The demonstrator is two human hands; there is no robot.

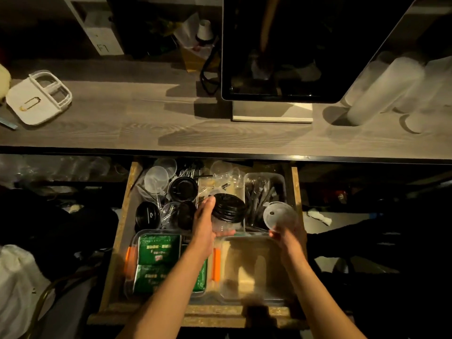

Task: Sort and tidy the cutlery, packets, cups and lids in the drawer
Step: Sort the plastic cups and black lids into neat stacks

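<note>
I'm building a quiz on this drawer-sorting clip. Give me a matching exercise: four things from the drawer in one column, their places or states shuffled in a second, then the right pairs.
Things
1. stack of black lids
2. clear round lid
3. green packets
4. black plastic cutlery

Places or states
A. lying in the clear tub at the drawer's front left
B. held up in the right hand
C. piled in the clear tray at the drawer's back right
D. on the clear cups gripped by the left hand

Pairs: 1-D, 2-B, 3-A, 4-C
</note>
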